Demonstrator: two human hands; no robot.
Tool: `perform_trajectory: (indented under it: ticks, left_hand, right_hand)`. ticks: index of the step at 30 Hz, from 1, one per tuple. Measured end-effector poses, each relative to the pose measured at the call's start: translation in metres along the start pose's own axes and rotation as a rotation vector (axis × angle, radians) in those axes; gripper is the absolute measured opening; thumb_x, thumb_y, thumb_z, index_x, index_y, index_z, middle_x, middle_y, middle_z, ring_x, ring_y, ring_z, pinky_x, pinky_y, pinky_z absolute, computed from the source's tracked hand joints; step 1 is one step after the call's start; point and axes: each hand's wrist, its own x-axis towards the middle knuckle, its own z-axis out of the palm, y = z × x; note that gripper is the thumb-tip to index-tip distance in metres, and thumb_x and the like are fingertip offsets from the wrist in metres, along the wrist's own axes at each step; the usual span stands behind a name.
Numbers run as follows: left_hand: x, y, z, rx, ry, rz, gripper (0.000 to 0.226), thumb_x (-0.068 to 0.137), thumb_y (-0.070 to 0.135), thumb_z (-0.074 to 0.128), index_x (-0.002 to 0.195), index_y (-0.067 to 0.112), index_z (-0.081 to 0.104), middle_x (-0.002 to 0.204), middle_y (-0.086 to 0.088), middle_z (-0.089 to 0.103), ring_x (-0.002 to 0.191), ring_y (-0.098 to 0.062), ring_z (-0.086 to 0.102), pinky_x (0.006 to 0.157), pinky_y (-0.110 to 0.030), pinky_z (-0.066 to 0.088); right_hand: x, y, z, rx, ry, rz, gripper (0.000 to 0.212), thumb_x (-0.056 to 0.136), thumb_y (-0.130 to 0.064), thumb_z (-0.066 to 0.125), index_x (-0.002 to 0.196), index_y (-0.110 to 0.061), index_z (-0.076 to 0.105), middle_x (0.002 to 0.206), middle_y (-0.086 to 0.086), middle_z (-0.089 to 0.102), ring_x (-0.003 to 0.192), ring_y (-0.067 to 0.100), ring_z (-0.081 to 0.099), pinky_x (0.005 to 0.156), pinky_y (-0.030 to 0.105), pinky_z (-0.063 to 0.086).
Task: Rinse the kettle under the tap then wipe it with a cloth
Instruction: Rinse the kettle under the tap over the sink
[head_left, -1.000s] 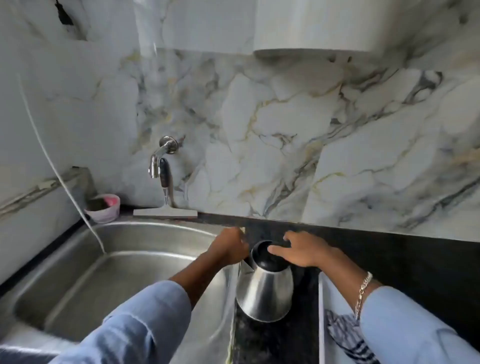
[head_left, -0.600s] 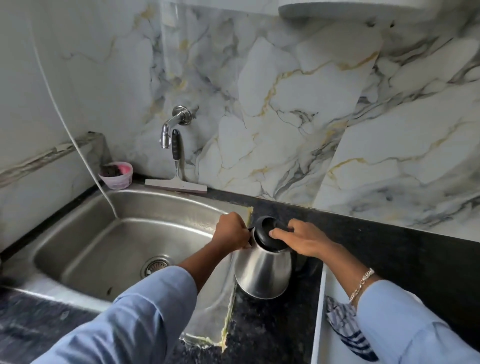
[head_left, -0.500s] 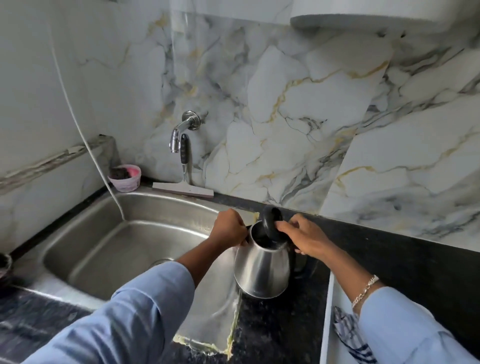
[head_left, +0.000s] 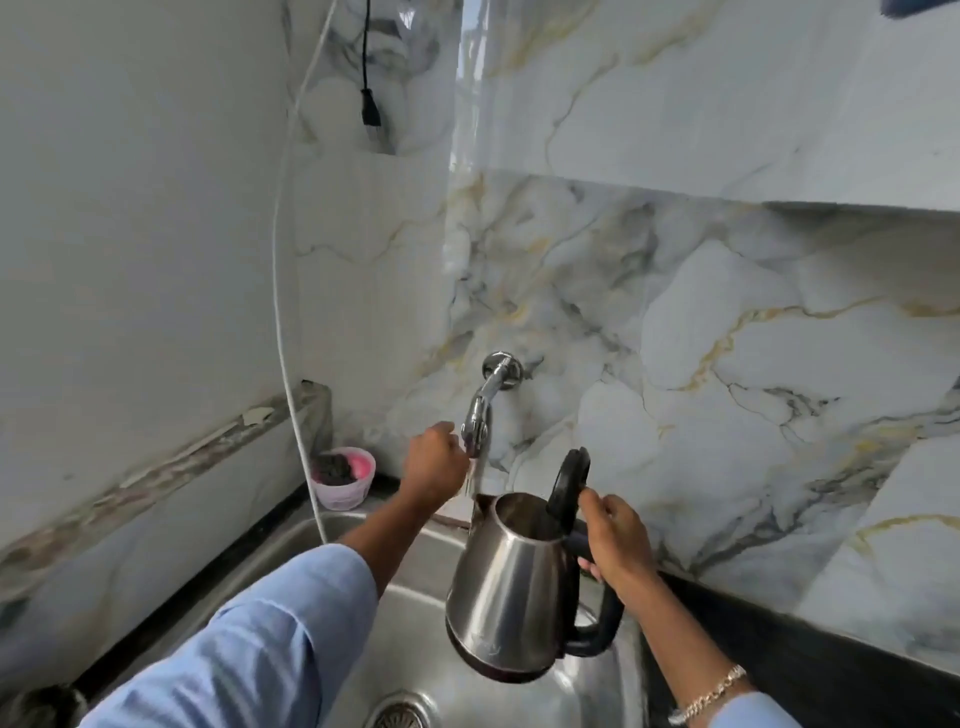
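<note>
Kettle, lid up, I'm gripping by its handle in my right fingers; left fingers are closing on the tap. Rinsing; next, mouth under the stream.

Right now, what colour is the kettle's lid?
Black; the lid stands open, clearest in the head view.

Steel kettle, lid open, beneath tap

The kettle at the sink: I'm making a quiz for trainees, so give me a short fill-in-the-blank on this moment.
1. The kettle is held by its handle in the ____ hand.
2. The kettle's black lid stands ____.
3. The left hand is at the ____.
4. The kettle hangs above the ____.

Missing words: right; open; tap; sink
</note>
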Motion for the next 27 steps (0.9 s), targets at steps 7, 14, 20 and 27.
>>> perform_trajectory:
  ticks: [7,14,20,27]
  left_hand:
    - [0.080,-0.030,0.019,-0.178,-0.174,-0.044,0.020,0.080,0.002,0.060,0.080,0.012,0.078,0.083,-0.006,0.077,0.061,-0.003,0.056,0.047,0.001,0.037]
    - [0.099,-0.032,0.020,-0.176,-0.312,0.022,0.029,0.070,-0.008,0.051,0.053,0.011,0.063,0.047,0.004,0.048,0.048,-0.005,0.041,0.047,-0.012,0.034]
    - [0.108,-0.034,0.016,-0.137,-0.370,0.151,0.030,0.072,-0.008,0.047,0.078,0.002,0.074,0.060,-0.003,0.061,0.060,-0.010,0.050,0.063,-0.023,0.041]
    - [0.116,-0.036,-0.004,-0.389,-0.690,0.016,0.018,0.071,0.005,0.065,0.082,-0.009,0.068,0.075,-0.017,0.062,0.065,-0.014,0.056,0.060,-0.021,0.041]
  right_hand:
    - [0.041,-0.006,0.070,-0.013,0.126,0.033,0.057,0.062,-0.067,0.050,0.071,-0.010,0.050,0.068,0.009,0.061,0.052,0.027,0.065,0.050,0.045,0.060]
    - [0.052,-0.010,0.091,-0.010,0.220,0.039,0.047,0.068,-0.066,0.050,0.067,-0.019,0.044,0.074,0.014,0.064,0.066,0.039,0.069,0.068,0.059,0.062]
    - [0.050,-0.012,0.095,0.019,0.265,0.035,0.051,0.067,-0.067,0.046,0.071,-0.016,0.049,0.077,0.012,0.066,0.059,0.030,0.069,0.067,0.056,0.063]
    - [0.047,-0.012,0.089,0.042,0.296,0.061,0.059,0.065,-0.070,0.044,0.076,-0.013,0.052,0.086,0.018,0.070,0.063,0.031,0.071,0.063,0.050,0.063]
